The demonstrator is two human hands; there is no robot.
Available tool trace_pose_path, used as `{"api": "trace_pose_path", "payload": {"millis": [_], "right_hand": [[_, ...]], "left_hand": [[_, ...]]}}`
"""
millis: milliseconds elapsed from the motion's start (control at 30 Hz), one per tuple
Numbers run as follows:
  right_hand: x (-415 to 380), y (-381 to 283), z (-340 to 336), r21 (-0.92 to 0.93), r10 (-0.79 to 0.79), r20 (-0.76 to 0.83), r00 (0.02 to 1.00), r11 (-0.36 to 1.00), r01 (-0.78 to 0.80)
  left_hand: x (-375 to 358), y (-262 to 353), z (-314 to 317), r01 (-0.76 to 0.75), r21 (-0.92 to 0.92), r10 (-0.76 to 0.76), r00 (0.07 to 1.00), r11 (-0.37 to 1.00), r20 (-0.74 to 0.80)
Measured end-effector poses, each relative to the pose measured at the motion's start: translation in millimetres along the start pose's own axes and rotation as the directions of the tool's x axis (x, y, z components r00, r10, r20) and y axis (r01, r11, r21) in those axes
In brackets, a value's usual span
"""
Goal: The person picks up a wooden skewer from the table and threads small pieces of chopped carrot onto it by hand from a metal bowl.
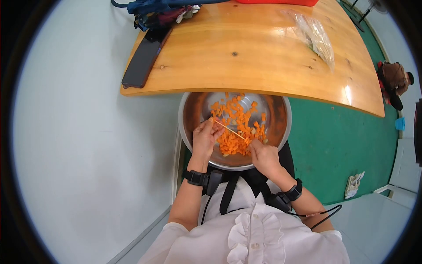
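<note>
A thin wooden skewer (229, 130) slants between my hands over a wide metal bowl (278, 119). My left hand (205, 137) is closed, pinching the skewer's upper left end, with a bit of orange at the fingertips. At the lower right end, my right hand (265, 157) is closed around the skewer, beside small carrot pieces (247, 141) that seem to be on it; its fingertips are partly hidden. Diced carrots (233, 145) lie heaped in the bowl under both hands, with a few paler chunks among them. The bowl rests on my lap.
The wooden table (233, 70) overhangs the bowl's far rim. On it are a dark phone (145, 59), a folded blue umbrella (160, 11), a clear plastic bag (318, 42) and a red object (277, 1). A white wall (88, 132) stands close on my left.
</note>
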State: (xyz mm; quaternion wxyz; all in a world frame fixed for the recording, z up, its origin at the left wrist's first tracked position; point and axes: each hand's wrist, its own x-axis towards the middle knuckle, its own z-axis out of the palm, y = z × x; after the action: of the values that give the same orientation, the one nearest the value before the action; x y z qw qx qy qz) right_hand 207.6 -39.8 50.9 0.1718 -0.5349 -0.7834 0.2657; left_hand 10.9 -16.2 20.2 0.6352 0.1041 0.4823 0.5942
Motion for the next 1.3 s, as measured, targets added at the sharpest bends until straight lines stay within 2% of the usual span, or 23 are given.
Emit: {"api": "trace_pose_path", "payload": {"millis": [67, 167, 267, 367, 467, 600, 700, 800, 1000, 1100, 1167, 1200, 1233, 1300], "right_hand": [[-0.8, 4.6, 3.9, -0.108, -0.078, -0.058, 0.995, 0.992, 0.071], [-1.4, 9.4, 6.4, -0.088, -0.149, -0.114, 0.982, 0.986, 0.139], [1.4, -0.7, 3.1, 0.123, 0.045, 0.029, 0.999, 0.991, -0.049], [6.5, 1.7, 4.8, 0.413, 0.111, 0.187, 0.976, 0.893, -0.181], [4.9, 1.9, 10.1, 0.304, 0.098, 0.157, 0.983, 0.942, -0.143], [6.1, -1.1, 10.3, 0.323, 0.076, 0.092, 0.993, 0.941, -0.102], [9.8, -1.3, 10.4, 0.261, 0.076, 0.042, 0.996, 0.962, -0.084], [9.9, -1.7, 12.4, 0.268, 0.063, 0.014, 0.998, 0.961, -0.065], [9.4, 1.2, 15.4, 0.268, 0.05, -0.03, 0.998, 0.962, -0.04], [12.7, 3.0, 6.9, 0.151, -0.02, -0.117, 0.993, 0.988, 0.038], [16.2, 4.6, -4.3, 0.041, -0.08, -0.217, 0.973, 0.995, 0.091], [15.3, 5.0, -6.1, 0.087, -0.018, -0.194, 0.981, 0.996, 0.036], [14.9, 5.3, -6.7, 0.131, 0.041, -0.167, 0.985, 0.991, -0.019], [14.0, 5.9, -6.9, 0.19, 0.115, -0.13, 0.985, 0.978, -0.089]], "left_hand": [[-1.8, -1.1, 0.4, 0.001, 0.017, 0.0, 1.0, 1.0, -0.015], [1.2, -3.5, -3.3, -0.008, 0.051, 0.008, 1.0, 0.999, -0.011], [-0.9, -11.1, -1.8, 0.003, 0.078, -0.002, 1.0, 0.997, -0.012], [-6.0, -15.1, -4.3, 0.007, 0.043, -0.007, 1.0, 0.999, -0.018], [-8.1, -11.9, -1.2, 0.022, 0.043, -0.021, 1.0, 0.999, -0.014], [-11.6, -18.0, 1.2, 0.108, 0.183, -0.13, 0.985, 0.977, 0.112], [-19.2, -17.2, 12.0, 0.126, 0.127, -0.142, 0.981, 0.984, 0.134], [-18.1, -24.7, 9.6, 0.097, 0.321, -0.151, 0.977, 0.942, 0.148], [-13.2, -28.1, 4.5, 0.18, 0.335, -0.262, 0.94, 0.925, 0.217], [-18.1, -22.7, 14.2, 0.131, 0.354, -0.194, 0.969, 0.926, 0.15], [-12.9, -23.0, 10.9, -0.071, 0.427, 0.059, 0.997, 0.902, 0.041], [-10.5, -23.2, 9.1, -0.166, 0.467, 0.19, 0.982, 0.868, -0.004], [-8.3, -23.4, 7.4, -0.216, 0.478, 0.258, 0.966, 0.851, -0.022], [-3.7, -26.5, -6.3, -0.365, 0.755, 0.424, 0.897, 0.545, 0.127]]}}
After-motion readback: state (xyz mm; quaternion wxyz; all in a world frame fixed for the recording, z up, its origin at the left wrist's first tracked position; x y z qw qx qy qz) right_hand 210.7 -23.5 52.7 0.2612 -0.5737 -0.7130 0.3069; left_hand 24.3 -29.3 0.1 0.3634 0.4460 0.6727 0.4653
